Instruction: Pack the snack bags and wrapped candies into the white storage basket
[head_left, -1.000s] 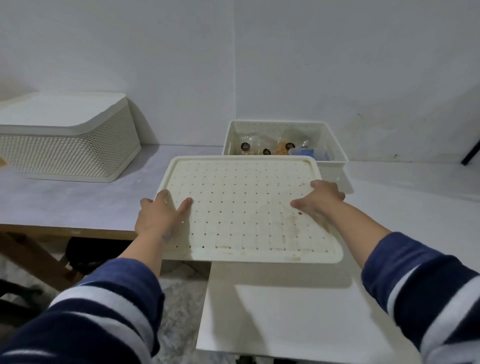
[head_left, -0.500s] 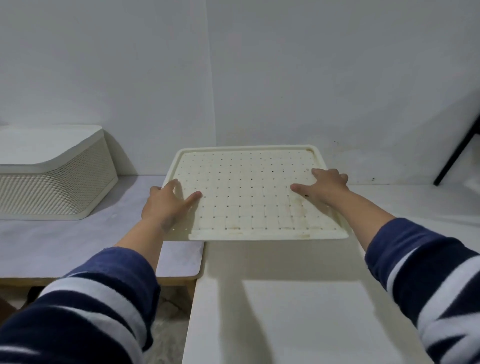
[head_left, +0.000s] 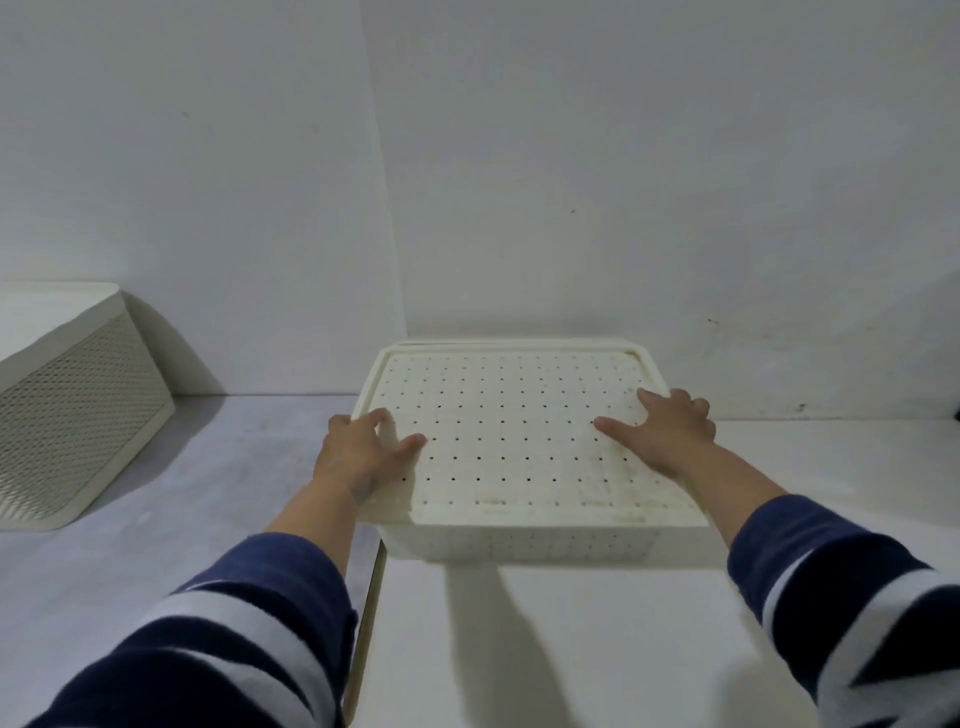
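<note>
The white storage basket (head_left: 540, 544) stands on the white table against the back wall. A cream perforated lid (head_left: 514, 431) lies flat on top of it and hides the snack bags and candies inside. My left hand (head_left: 358, 452) grips the lid's left edge, thumb on top. My right hand (head_left: 662, 431) lies on the lid's right part, fingers spread toward its right edge.
A second, larger cream mesh basket with its lid on (head_left: 62, 415) stands at the far left on a grey tabletop (head_left: 208, 493). A narrow gap (head_left: 371, 597) separates that tabletop from the white table (head_left: 571, 649). White walls close the back.
Both hands have carried the lid forward from in front of the open basket and set it down on top; the contents are now covered.
</note>
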